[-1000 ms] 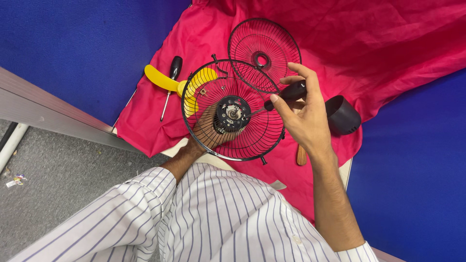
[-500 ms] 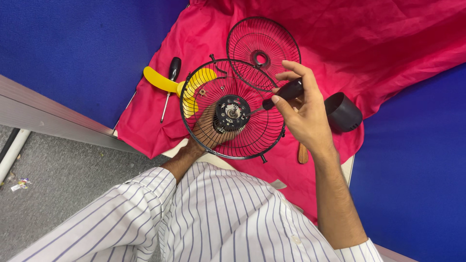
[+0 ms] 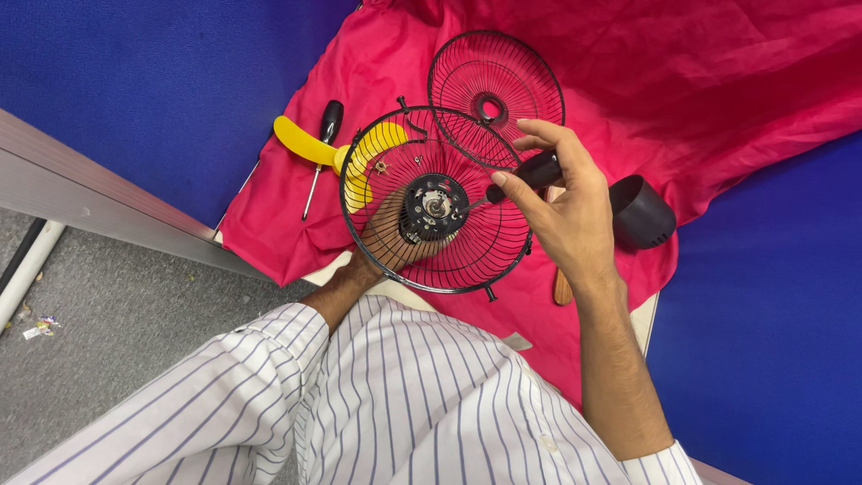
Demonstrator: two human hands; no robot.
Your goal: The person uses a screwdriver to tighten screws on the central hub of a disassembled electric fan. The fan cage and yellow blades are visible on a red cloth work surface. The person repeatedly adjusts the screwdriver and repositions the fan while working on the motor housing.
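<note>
Gripping screwdriver (image 3: 530, 172), right hand (image 3: 566, 216); left hand (image 3: 391, 238) holding fan cage (image 3: 431, 202); black cup (image 3: 639, 212) contents unseen.

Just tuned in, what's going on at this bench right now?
A person is working on a taken-apart fan over a red cloth. The left hand holds the rear wire guard from behind, at the motor hub. The right hand has a black-handled screwdriver, its tip at the hub. The front guard, yellow blade, a second screwdriver and black cap lie on the cloth.
</note>
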